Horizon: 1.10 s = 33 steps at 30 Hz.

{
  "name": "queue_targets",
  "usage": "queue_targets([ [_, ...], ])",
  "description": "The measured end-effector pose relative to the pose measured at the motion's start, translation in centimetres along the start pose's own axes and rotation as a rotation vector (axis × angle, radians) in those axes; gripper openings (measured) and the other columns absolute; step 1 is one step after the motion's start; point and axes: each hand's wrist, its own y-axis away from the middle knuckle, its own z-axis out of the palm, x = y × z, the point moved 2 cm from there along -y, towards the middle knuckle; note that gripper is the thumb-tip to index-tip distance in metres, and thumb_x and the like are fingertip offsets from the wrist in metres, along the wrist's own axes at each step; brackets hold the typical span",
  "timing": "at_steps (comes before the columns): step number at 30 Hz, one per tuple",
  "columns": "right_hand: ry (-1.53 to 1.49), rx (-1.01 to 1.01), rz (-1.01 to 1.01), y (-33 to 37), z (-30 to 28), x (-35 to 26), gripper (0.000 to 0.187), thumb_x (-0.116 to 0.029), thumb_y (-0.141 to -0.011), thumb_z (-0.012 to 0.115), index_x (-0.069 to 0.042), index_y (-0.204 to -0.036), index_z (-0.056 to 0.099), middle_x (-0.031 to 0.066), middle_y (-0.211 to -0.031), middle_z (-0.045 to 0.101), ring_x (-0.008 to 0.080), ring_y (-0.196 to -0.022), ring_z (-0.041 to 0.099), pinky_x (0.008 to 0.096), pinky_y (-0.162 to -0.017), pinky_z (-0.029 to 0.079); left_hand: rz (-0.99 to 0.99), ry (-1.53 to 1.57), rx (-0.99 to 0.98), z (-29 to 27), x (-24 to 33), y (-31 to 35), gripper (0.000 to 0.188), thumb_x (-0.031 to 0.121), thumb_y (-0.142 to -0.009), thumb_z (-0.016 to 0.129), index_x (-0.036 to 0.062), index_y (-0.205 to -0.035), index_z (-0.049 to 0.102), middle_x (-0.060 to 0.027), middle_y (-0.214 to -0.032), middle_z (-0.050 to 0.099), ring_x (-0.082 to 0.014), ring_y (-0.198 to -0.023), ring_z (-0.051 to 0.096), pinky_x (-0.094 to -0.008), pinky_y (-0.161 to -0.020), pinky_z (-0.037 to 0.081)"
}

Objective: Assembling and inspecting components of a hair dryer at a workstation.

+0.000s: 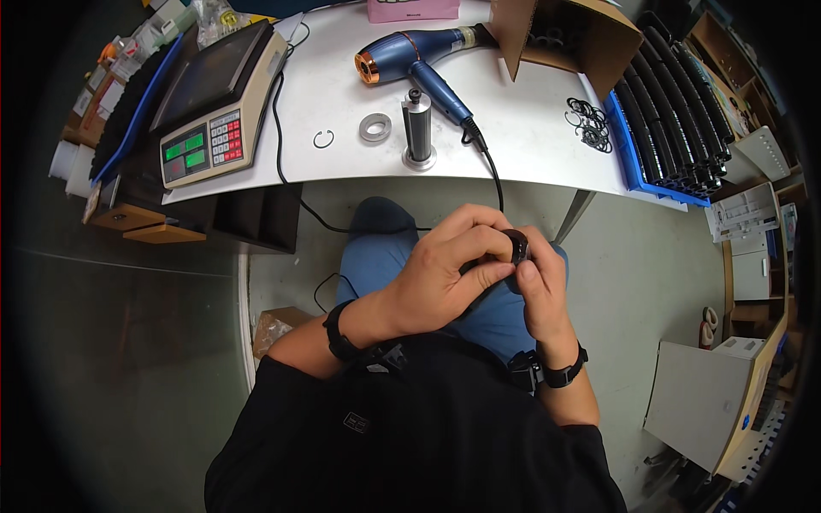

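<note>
Above my lap, in front of the table's near edge, both hands are closed around a small black round part [518,245]. My left hand [440,274] grips it from the left with thumb and fingers. My right hand [545,295] pinches it from the right, thumb toward me. Fingers cover most of the part, so its full shape is hidden. Beyond them on the white table [342,167] an upright dark cylinder on a round metal base [418,137] stands near the edge. To its left lie a thick grey metal ring [366,134] and a thin open snap ring [317,143].
A blue hair dryer [389,53] lies behind the cylinder, its cord hanging over the edge. A digital scale [205,145] occupies the left. At right are an open cardboard box [590,47], loose black rings [593,135] and a blue tray [637,175] of black tubes.
</note>
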Motion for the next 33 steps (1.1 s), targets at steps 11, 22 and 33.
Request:
queue_targets([
  [11,-0.313,-0.071,0.156,0.5,0.6,0.9,0.051,-0.048,-0.099,0.055,0.001,-0.093,0.066,0.0042,-0.072,0.062,0.0110,-0.061,0.057,0.0264,-0.056,0.044,-0.112,0.457,-0.174,0.6,-1.7,0.4,0.006,0.005,-0.098,0.073,0.0031,-0.100,0.068,-0.0095,-0.129,0.046,-0.0191,-0.101,0.062,-0.0321,-0.090,0.058],
  [22,-0.453,-0.240,0.168,0.6,0.3,0.6,0.064,-0.060,-0.092,0.053,0.003,-0.087,0.065,0.0084,-0.073,0.064,0.0148,-0.061,0.059,0.0281,-0.058,0.046,-0.176,0.818,-0.118,0.2,-4.3,-0.2,0.012,0.015,-0.104,0.067,0.0055,-0.103,0.060,-0.0084,-0.115,0.059,-0.0186,-0.104,0.062,-0.0363,-0.099,0.050],
  [33,-0.421,-0.225,0.174,0.3,-0.3,1.0,0.063,-0.059,-0.092,0.055,0.003,-0.091,0.066,0.0084,-0.074,0.064,0.0147,-0.063,0.059,0.0283,-0.060,0.046,0.082,0.325,-0.118,-0.1,-2.0,-0.1,0.027,0.012,-0.093,0.079,0.0054,-0.114,0.064,-0.0116,-0.118,0.065,-0.0203,-0.101,0.061,-0.0373,-0.092,0.050],
])
